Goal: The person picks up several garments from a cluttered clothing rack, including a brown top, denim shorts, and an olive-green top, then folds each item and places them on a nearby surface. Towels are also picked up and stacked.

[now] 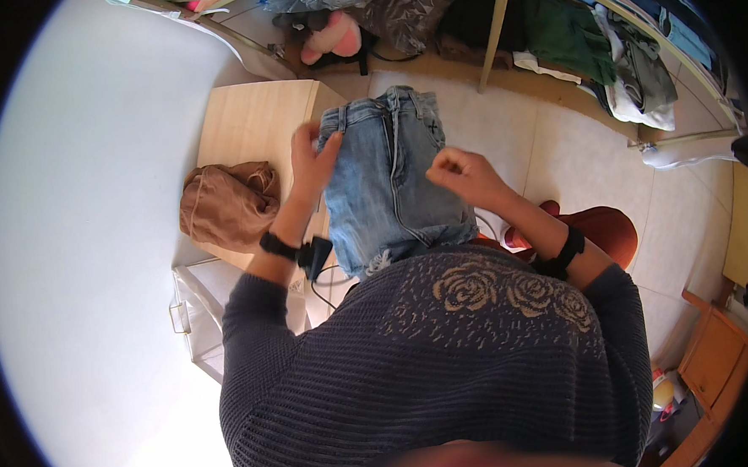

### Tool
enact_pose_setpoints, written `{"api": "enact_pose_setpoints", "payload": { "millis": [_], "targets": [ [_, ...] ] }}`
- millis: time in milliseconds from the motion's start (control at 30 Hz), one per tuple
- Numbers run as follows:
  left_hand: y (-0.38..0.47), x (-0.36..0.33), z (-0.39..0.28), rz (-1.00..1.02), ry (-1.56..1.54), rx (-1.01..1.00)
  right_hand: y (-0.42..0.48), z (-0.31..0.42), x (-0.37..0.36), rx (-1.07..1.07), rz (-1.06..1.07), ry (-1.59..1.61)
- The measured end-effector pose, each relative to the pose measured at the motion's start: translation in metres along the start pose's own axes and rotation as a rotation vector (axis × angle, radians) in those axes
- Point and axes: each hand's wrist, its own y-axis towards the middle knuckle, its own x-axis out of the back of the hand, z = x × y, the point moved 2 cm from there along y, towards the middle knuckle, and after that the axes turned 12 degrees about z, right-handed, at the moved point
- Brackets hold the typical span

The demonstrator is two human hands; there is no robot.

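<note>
A pair of faded blue denim jeans (364, 170) lies in front of me at lap height, waistband away from me, the fly in the middle and a frayed part close to my sweater. At the left end of the waistband, my left hand (315, 160) has its thumb on the denim and its fingers at the edge. My right hand (466, 175) is curled at the right side of the jeans, with no cloth plainly held in it; whether it touches the denim is unclear. A crumpled brown garment (230, 206) rests on the light wooden cabinet top (247, 119) to the left.
Shelves with folded clothes (567, 39) run along the far right. Near the far wall are plastic bags (400, 10) and a pink-eared plush toy (332, 39). A white-sided storage unit (208, 286) stands at left, a red-brown rounded seat or cushion (609, 234) at right.
</note>
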Motion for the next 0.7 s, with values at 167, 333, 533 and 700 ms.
{"api": "enact_pose_setpoints", "payload": {
  "millis": [167,333,533,700],
  "targets": [
    [-0.062,-0.004,0.047,0.345,-0.646,0.667,0.023,-0.08,0.039,-0.381,-0.057,0.076],
    [-0.081,-0.009,0.046,0.4,-1.239,0.781,0.022,-0.119,0.029,-0.522,0.211,0.576],
    [-0.046,0.047,0.014,0.499,-1.271,0.547,0.025,-0.109,0.047,-0.306,0.118,1.017],
    [0.013,0.098,-0.071,0.52,-0.903,0.167,0.003,-0.015,0.127,-0.026,0.226,0.789]
  ]
}}
